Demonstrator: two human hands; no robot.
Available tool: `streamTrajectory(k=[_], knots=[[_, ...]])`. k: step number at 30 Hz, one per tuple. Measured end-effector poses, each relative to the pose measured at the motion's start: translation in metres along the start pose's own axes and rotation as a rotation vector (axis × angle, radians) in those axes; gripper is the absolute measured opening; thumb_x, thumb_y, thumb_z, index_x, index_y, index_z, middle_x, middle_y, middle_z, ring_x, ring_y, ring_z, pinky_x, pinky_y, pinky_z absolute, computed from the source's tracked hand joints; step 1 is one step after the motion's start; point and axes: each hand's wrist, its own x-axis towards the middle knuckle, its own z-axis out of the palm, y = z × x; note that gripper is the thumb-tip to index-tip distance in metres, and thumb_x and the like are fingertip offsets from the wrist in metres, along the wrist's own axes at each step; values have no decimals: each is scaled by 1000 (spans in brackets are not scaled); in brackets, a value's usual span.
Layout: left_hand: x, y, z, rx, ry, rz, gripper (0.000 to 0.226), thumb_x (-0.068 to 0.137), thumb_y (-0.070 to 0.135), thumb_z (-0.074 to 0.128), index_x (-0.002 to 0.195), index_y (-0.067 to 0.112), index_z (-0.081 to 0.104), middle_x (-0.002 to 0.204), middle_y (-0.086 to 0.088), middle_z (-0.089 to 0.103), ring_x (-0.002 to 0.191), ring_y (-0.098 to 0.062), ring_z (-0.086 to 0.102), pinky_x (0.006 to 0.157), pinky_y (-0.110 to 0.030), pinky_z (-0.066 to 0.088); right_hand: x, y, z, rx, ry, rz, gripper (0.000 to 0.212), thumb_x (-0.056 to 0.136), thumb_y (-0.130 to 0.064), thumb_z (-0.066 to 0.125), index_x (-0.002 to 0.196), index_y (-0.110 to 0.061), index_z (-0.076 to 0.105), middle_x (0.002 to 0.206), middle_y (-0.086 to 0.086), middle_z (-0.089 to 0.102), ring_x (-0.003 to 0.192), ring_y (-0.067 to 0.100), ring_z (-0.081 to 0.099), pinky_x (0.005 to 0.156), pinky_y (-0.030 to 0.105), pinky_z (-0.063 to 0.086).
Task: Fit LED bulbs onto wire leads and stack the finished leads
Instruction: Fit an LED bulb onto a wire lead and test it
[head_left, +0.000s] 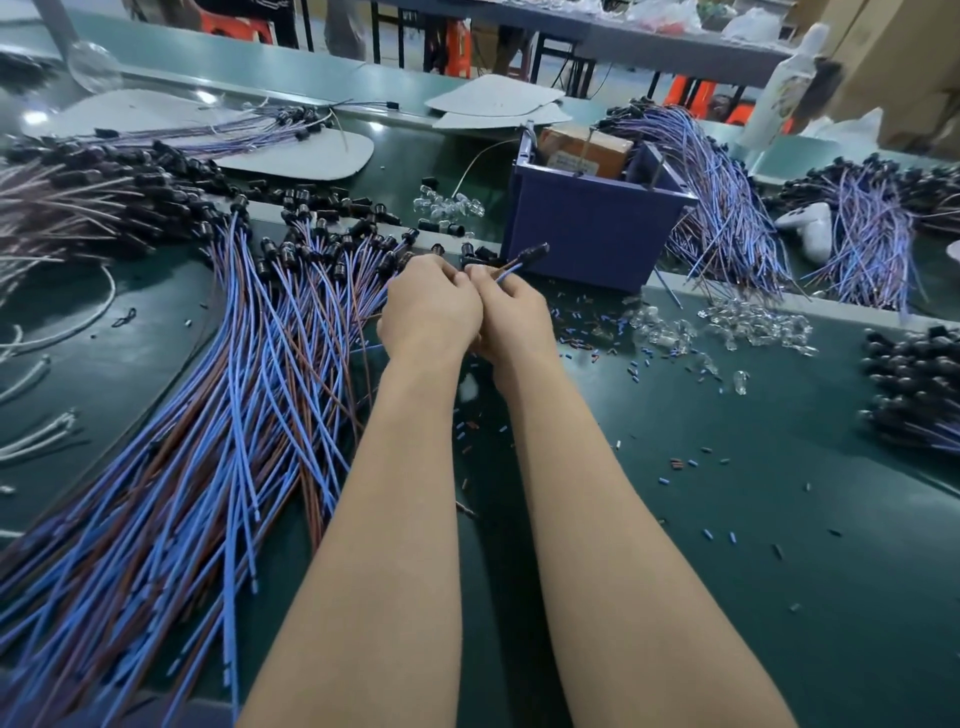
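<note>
Between our two hands, just in front of the blue bin (592, 234), sits the one lead (522, 264) we are working on. Its black socket (537, 253) sticks out beyond the grip and points up and to the right, toward the bin's near wall. The long axis of the lead runs on that same slant: socket far and right, blue and brown wires (506, 274) coming back down and left into our grip, where they vanish between the palms. Our right hand (514, 317) pinches the wires just behind the socket, fingers (514, 293) curled round them. Our left hand (431, 306) is pressed up against the right, its back toward us and fingers curled in; whether it pinches the wires, a bulb or nothing is hidden from us. We cannot see whether a bulb already sits in the socket, since that end is blurred. If it does not, we judge the right hand the nearer to the loose clear bulbs (748, 322), scattered on the green table (779, 493) to its right, well apart from the grip. If it does, the fan of leads (249, 389) lies just beside the left hand, sockets far and tails toward us, so the lead would swing leftward to lie on roughly that line.
</note>
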Motion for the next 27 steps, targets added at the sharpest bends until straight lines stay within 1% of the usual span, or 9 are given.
streamTrajectory(k=[4,7,10,12,15,19,21,23,27], knots=[[-3,3,-3,58,5,-16,23,96,29,42,102,21,63,106,-3,63,107,-26,53,101,-42,36,-1,-4,-5,-313,116,-250,34,95,-29,53,63,-17,56,53,-3,49,56,15,42,59,30,36],[-6,12,-6,147,37,12,34,96,39,40,109,23,67,120,-7,60,122,-32,42,97,-41,31,-5,-15,-13,-111,111,-332,30,97,-26,51,69,-18,60,57,0,52,57,17,47,60,33,41],[-12,30,-5,155,4,141,35,96,41,40,102,23,69,115,-9,61,121,-32,40,98,-39,31,-10,-36,-34,231,168,-341,25,99,-20,47,79,-11,59,58,2,51,43,6,49,45,21,46],[-19,40,-2,42,-118,272,35,97,36,41,95,16,70,104,-10,67,110,-31,53,98,-37,41,-14,-51,-61,447,236,-334,25,100,-18,46,80,-8,56,59,1,50,41,3,50,44,17,47],[-33,51,9,-84,-389,389,27,99,24,43,92,12,66,86,-2,71,93,-20,65,71,-25,50,-23,-65,-109,627,355,-345,25,99,-20,47,80,-7,57,67,2,53,48,6,53,49,18,50],[-48,61,40,-179,-449,525,19,97,17,48,94,11,66,75,3,66,78,-16,63,61,-22,48,-33,-69,-165,794,492,-408,23,98,-19,50,79,-10,58,69,2,56,50,7,57,50,17,51],[-57,68,58,-281,-458,539,18,96,15,50,93,8,67,71,4,64,69,-14,58,64,-25,46,-36,-61,-181,664,453,-426,18,97,-17,53,82,-13,61,70,-2,57,55,6,56,56,18,52],[-64,76,75,-333,-456,542,16,95,14,51,93,8,67,71,3,63,64,-12,55,62,-24,44,-36,-47,-185,318,376,-429,16,96,-17,54,83,-17,64,70,-4,57,59,6,52,57,17,47],[-69,80,98,-268,-389,569,15,94,16,53,97,10,66,80,-2,65,80,-20,63,72,-27,46,-26,-26,-180,-13,391,-492,16,94,-14,56,79,-16,61,65,-2,55,57,6,49,58,20,44]])
